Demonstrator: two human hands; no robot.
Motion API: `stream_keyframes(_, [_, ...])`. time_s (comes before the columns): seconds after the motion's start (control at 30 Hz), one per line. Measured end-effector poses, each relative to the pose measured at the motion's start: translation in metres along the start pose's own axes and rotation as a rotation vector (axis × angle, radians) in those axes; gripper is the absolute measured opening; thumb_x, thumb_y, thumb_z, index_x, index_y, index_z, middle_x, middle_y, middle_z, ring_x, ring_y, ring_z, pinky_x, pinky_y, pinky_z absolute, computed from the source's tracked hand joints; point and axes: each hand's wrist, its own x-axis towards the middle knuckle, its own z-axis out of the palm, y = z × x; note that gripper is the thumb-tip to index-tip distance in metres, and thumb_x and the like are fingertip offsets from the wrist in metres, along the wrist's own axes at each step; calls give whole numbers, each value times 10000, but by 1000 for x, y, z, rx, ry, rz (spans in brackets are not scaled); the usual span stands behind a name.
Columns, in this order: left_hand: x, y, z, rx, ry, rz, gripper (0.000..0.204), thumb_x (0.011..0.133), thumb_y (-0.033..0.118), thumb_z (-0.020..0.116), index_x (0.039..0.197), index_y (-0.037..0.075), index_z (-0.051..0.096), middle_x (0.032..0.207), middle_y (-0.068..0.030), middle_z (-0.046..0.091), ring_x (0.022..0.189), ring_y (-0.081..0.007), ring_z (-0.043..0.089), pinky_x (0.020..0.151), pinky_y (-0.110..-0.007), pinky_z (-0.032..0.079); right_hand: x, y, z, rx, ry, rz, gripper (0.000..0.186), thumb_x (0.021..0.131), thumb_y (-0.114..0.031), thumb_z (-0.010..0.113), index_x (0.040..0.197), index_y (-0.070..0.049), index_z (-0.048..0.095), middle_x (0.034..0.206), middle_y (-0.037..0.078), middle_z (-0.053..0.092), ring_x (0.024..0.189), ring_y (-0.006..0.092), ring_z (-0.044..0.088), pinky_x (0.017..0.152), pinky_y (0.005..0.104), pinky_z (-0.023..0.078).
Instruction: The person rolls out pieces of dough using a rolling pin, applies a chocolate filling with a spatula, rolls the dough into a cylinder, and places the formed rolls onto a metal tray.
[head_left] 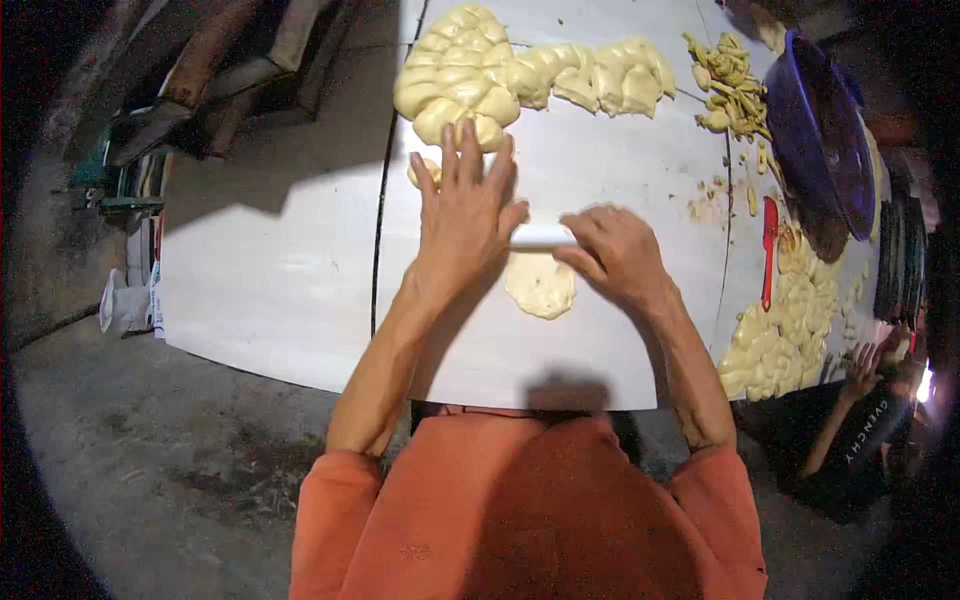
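A short white rolling pin [540, 236] lies across a flattened round of pale dough [540, 285]. My right hand [612, 250] has its fingers curled on the pin's right end. My left hand [465, 210] is open, fingers spread and reaching past the pin toward a small dough piece [422, 175], its thumb beside the pin's left end; whether the palm touches the pin is hidden. Beyond my left fingertips lie a mound of plump dough pieces [455, 70] and a row of more pieces [620, 75].
The white table [270, 280] has dark seams. To the right are a purple tub [815, 130], brown-flecked filling pieces [725, 90], a red knife [769, 250] and more dough [775, 340]. Dark wooden forms [200, 80] stand upper left. Another person [855, 440] is at lower right.
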Motion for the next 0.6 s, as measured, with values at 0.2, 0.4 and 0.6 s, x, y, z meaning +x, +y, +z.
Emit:
stream_keyframes(0.2, [-47,18,-7,69,-16,42,723,971,497,586,1560,128,386,1643,-264,229,1528,-465,169,1140,-755,148,-24,-35,-13,20,-83,22,533,891,-407,699,1300,-72,633,1335,169,605,1187,332,593,969,468,474])
stream_keyframes(0.4, [-127,62,-15,-125,-162,-99,686,976,432,604,1506,27,445,1563,-198,436,1485,-349,360,1180,-661,208,-94,-54,19,-137,-17,81,568,952,-370,635,1469,-163,523,1502,114,510,1385,311,461,1154,518,308])
stream_keyframes(0.6, [-187,80,-1,-104,-106,-90,750,925,493,660,1528,111,431,1583,-184,409,1480,-392,359,1163,-733,135,-117,-59,22,-95,26,14,579,895,-283,736,1441,-239,550,1284,50,576,1240,249,514,1128,526,302])
